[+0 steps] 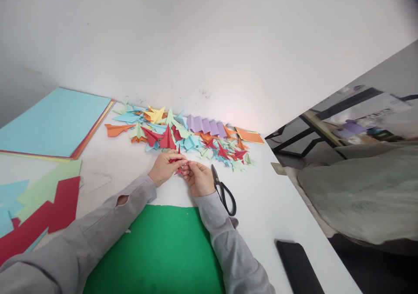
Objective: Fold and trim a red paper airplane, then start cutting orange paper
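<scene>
My left hand (166,168) and my right hand (198,178) meet over the table, fingers pinched close together. Between them is a small red folded paper piece (178,170), mostly covered by my fingers; its pointed tips show above and below the left hand's fingers. Just beyond the hands lies a pile of folded paper pieces, among them a red pointed one (167,138), a yellow one (156,115) and an orange paper plane (119,130). Beside my right wrist are black-handled scissors (225,194), partly hidden by the sleeve.
A green sheet (160,250) lies under my forearms. To the left are stacked coloured sheets (55,124) and red paper offcuts (65,205). A purple pleated strip (206,126) and orange paper (250,135) sit by the wall. A black phone-like object (298,265) lies near the table's right edge.
</scene>
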A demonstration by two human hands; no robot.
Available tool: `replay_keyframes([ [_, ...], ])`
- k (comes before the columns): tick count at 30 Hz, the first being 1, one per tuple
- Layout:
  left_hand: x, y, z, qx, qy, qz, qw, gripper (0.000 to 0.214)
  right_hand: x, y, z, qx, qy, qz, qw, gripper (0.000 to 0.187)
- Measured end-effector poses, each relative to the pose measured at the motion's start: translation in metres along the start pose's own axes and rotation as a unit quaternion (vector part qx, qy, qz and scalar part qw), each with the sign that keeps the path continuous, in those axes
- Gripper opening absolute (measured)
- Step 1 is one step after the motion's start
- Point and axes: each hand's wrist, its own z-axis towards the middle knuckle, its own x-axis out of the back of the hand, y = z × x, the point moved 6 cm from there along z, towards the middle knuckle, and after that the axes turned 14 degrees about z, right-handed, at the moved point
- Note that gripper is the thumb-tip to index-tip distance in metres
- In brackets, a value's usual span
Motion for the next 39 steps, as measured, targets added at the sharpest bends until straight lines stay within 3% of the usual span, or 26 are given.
replay_keyframes([
  [9,-0.007,-0.004,-0.001,0.01,-0.016,0.011,1.0,0.01,0.007,0.005,0.007,0.067,-0.021,-0.069,0.995,0.026],
  [16,-0.007,0.002,-0.002,-0.01,-0.016,0.04,0.999,0.009,0.008,-0.001,0.004,0.127,0.003,-0.159,0.979,0.029],
  [20,-0.005,0.003,-0.003,-0.016,0.003,0.028,0.999,0.008,0.001,-0.011,-0.004,0.181,0.009,-0.243,0.953,0.025],
  [25,-0.005,0.006,-0.004,-0.04,0.021,0.048,0.998,0.009,-0.004,-0.023,-0.012,0.269,0.02,-0.375,0.887,0.023],
  [27,-0.005,0.006,-0.004,-0.045,0.019,0.053,0.997,0.009,-0.006,-0.026,-0.014,0.287,0.014,-0.394,0.873,0.023],
  [34,-0.001,-0.002,-0.002,-0.028,0.04,0.008,0.999,0.007,-0.007,-0.028,-0.01,0.228,-0.047,-0.303,0.924,0.025],
  [39,0.0,-0.001,-0.002,-0.038,0.043,0.019,0.998,0.007,-0.009,-0.036,-0.01,0.222,-0.063,-0.311,0.922,0.02],
])
